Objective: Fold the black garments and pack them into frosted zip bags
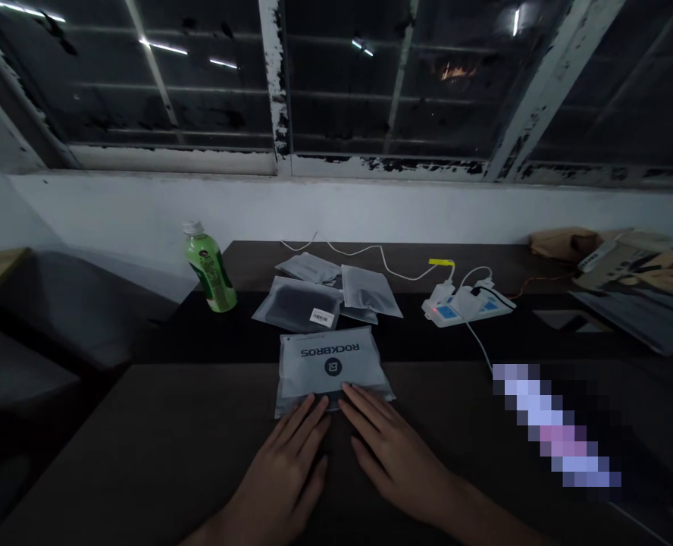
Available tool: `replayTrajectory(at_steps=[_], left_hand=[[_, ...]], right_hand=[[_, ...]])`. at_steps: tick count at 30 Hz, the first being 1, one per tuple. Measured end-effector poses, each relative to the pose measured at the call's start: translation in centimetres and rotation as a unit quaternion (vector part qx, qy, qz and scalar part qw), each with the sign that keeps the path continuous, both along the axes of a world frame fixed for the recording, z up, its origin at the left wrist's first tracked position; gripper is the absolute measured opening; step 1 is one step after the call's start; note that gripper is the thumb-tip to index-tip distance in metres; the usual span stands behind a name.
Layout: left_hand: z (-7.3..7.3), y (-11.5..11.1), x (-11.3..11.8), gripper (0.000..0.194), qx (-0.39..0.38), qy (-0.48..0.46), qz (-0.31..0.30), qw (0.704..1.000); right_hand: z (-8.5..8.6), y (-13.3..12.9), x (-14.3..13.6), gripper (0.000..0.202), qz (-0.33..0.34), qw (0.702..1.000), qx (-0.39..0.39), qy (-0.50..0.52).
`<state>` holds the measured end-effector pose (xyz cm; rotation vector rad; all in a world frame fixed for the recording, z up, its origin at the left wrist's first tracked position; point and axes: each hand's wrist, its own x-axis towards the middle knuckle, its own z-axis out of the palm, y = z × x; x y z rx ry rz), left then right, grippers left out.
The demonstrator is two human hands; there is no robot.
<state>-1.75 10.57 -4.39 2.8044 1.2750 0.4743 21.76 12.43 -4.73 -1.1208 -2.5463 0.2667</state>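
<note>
A flat, frosted plastic pouch (319, 379) marked ROCKBROS lies on the table in front of me, its lettering upside down from my side. Stretched fingers of my left hand (285, 462) rest on its near left edge. My right hand (390, 447) lies with its fingers extended over the near right edge. Neither hand is closed around anything. Just beyond the pouch is a dark packet (294, 302) in a clear sleeve with a barcode label. Two more frosted packets, one at the right (370, 290) and one at the back (308, 267), overlap behind it.
A green bottle (211, 273) with a white cap stands at the left. On the right, a white power strip (467, 307) holds several plugs with trailing cables. Brown bags (643, 262) sit at the far right. A pixelated patch (558, 428) covers something on the table's right side.
</note>
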Motion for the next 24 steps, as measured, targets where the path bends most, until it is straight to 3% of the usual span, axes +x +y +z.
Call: replayTrajectory(at_steps=[24], left_hand=[[0.23,-0.16,0.15,0.05,-0.024,0.0,0.0,1.0]], right_hand=[[-0.37,-0.05,-0.09,0.057,0.001,1.0,0.003,0.005]])
